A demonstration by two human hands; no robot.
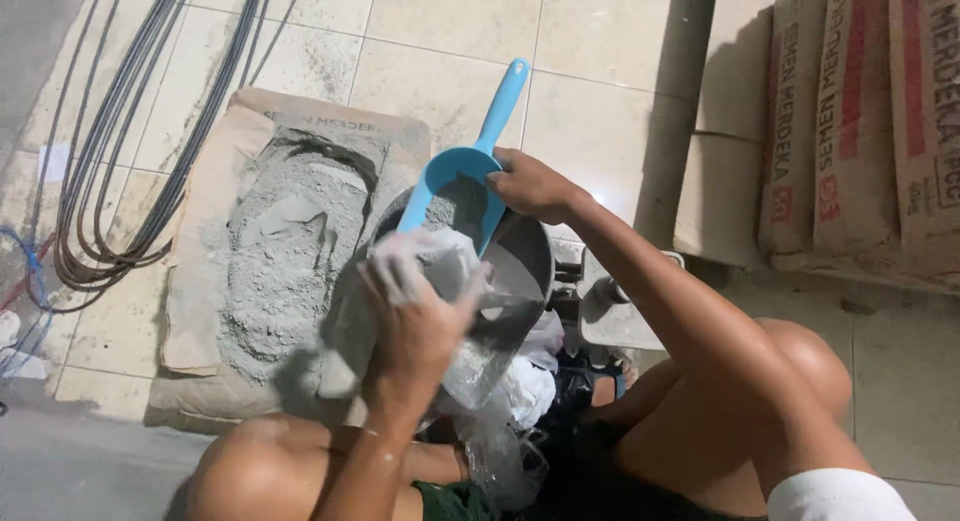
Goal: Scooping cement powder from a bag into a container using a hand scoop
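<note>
My right hand [532,186] grips a light blue plastic scoop [462,176] by its bowl; grey cement powder lies in the scoop and its handle points up and away. My left hand [415,316] holds a clear plastic bag [480,341], dusted grey, bunched at its mouth just below the scoop's lip. Both hands are over a round grey metal pan [525,256] on a weighing scale. An opened cement sack [280,251] lies flat on the tiled floor to the left, full of grey powder.
Closed paper cement sacks [850,131] are stacked at the right. A bundle of curved steel rods [120,151] lies at the left. More plastic bags [530,381] are heaped between my knees. Beige tiles surround everything.
</note>
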